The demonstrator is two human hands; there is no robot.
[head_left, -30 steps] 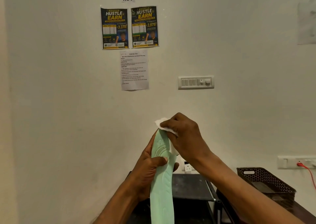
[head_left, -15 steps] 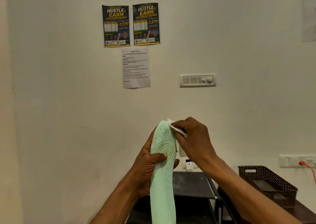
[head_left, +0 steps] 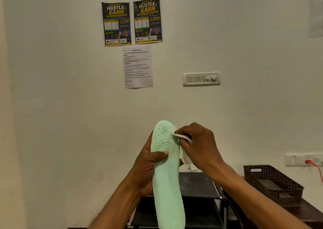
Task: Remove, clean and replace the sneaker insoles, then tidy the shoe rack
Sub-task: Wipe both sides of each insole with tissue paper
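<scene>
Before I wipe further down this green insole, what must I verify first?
1. Grip of left hand on green insole: thumb across its face, insole upright. Ok.
2. Grip of right hand on white wipe: wipe touches the insole's right edge near the toe. Ok.
3. Toe area clean: small dark specks, dirt or holes. Cannot tell.
4. Back side: hidden. Cannot tell.
5. Heel end: outside the frame. Cannot tell.
</scene>
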